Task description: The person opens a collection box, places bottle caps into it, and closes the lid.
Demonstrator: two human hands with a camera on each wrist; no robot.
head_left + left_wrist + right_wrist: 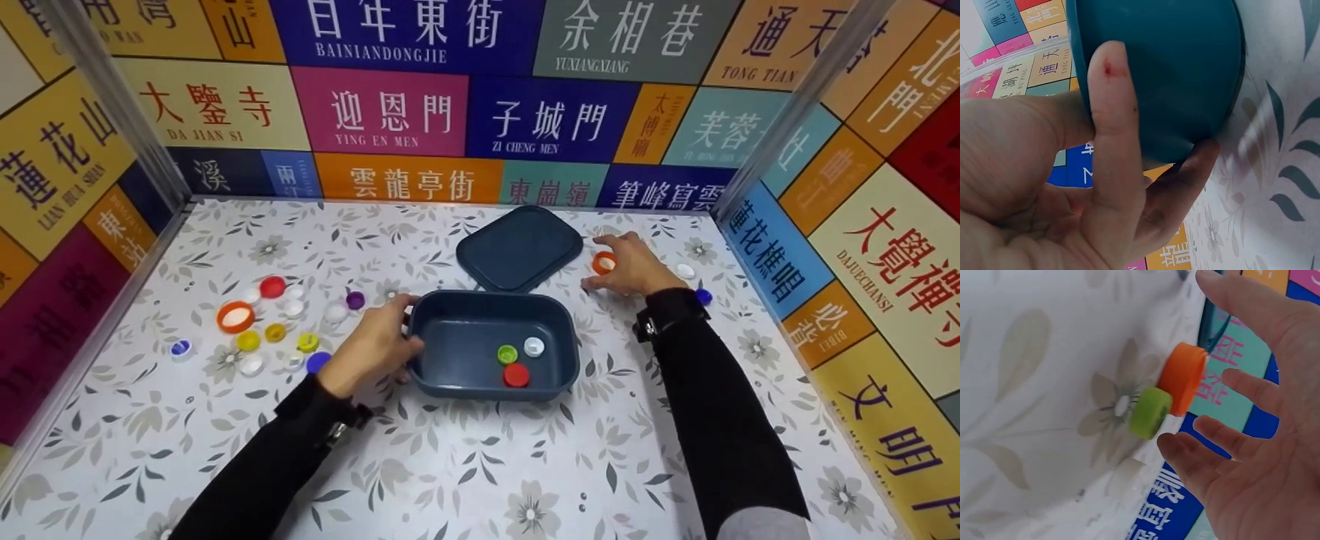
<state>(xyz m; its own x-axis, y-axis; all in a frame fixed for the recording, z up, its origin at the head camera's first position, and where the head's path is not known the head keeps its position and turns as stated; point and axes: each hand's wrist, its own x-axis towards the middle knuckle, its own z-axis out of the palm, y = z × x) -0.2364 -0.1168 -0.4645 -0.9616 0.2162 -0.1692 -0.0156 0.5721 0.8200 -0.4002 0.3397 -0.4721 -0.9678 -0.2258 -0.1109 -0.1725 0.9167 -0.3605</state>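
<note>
My left hand (pixel 375 341) grips the left end of a dark blue plastic box (pixel 450 330), thumb at the rim. In the left wrist view the fingers (pixel 1114 112) lie against its outer wall. Inside the box are a green cap (pixel 508 354), a white cap (pixel 534 346) and a red cap (pixel 516 375). My right hand (pixel 634 266) is spread over the table near an orange bottle cap (pixel 602 262). Seen from the right wrist, a second green cap (pixel 1151 413) stands beside that orange cap (pixel 1182 377), both just beyond the fingertips; the head view hides this green cap.
A dark blue lid (pixel 520 247) lies behind the box. Several loose caps are scattered on the left, among them an orange cap (pixel 235 317) and a purple cap (pixel 355 300). Beyond the right hand lie a white cap (pixel 685 271) and a blue cap (pixel 703 297). Printed panels wall the table.
</note>
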